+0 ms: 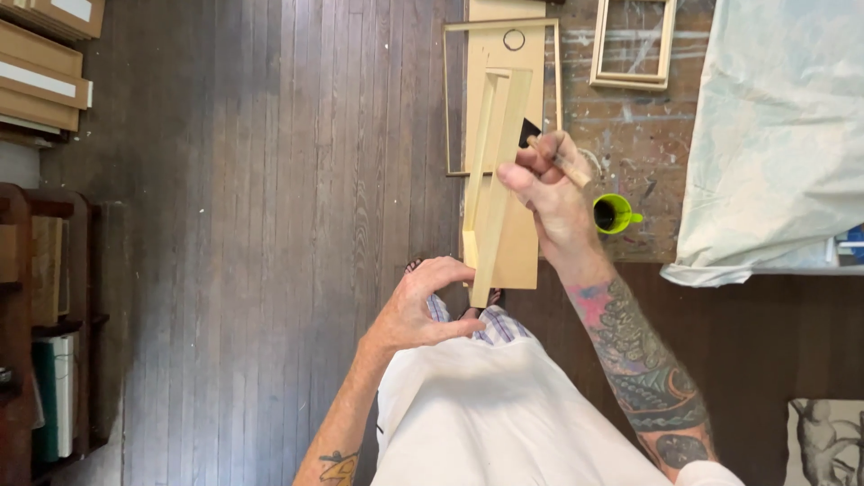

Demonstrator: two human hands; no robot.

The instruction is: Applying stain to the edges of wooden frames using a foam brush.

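— Left hand (423, 306): how is it seen from the head view?

— Curled shut around the near end of a pale wooden frame (493, 180), which is held on edge above the dark plank floor (270, 225).

— And the right hand (551, 193)?

— A thin wooden-handled brush (560, 162) is pinched in its closed fingers, pressed against the frame's right bar, farther away.

— What is seen nearby?

— A green cup (616, 214) of dark liquid is set just right of that hand on a paint-spattered table (630, 135); another frame (632, 45) lies at the far side.
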